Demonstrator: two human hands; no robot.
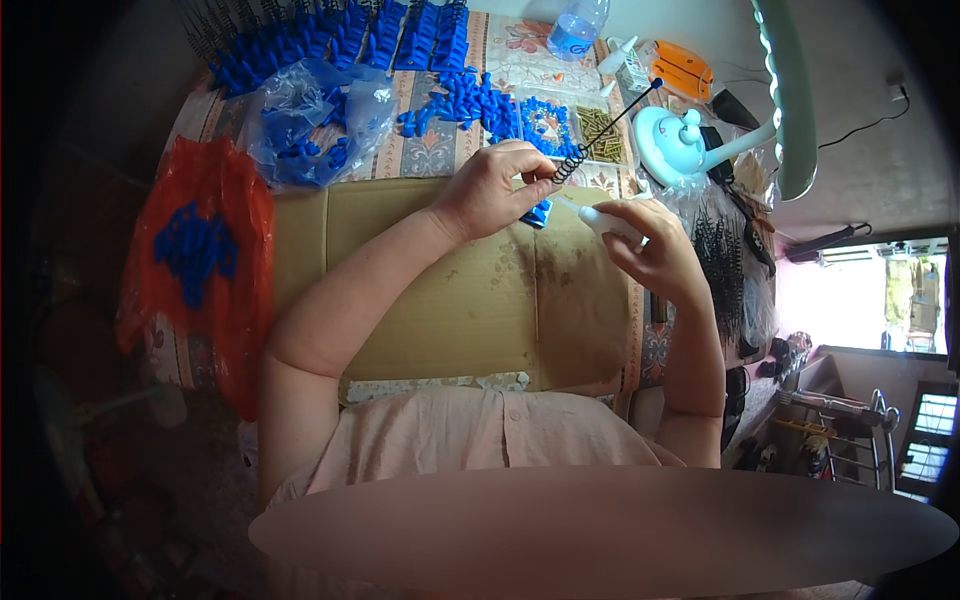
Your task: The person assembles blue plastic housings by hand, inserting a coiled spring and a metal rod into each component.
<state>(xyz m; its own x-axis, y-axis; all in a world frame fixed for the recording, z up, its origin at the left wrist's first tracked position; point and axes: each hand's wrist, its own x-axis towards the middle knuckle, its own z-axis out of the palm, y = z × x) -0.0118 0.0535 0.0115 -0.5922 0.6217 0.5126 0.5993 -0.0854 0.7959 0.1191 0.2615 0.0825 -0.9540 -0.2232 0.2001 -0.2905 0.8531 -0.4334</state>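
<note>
My left hand [497, 185] pinches the lower end of a black coiled spring [570, 163], whose straight tip slants up to the right and ends in a small dark ball. Just below these fingers a small blue plastic piece [537, 214] shows over the cardboard; whether the spring joins it I cannot tell. My right hand [650, 240] is closed around a white squeeze bottle [608, 224]. The bottle's thin clear nozzle points left, close to the spring's lower end and the blue piece.
Stained cardboard [440, 310] covers the near table. Beyond it lie loose blue parts [465, 105], a box of brass-coloured screws [600, 135] and rows of blue pieces with springs [345, 35]. A lamp [665, 145] stands right; a red bag [200, 320] lies left, black springs [718, 265] right.
</note>
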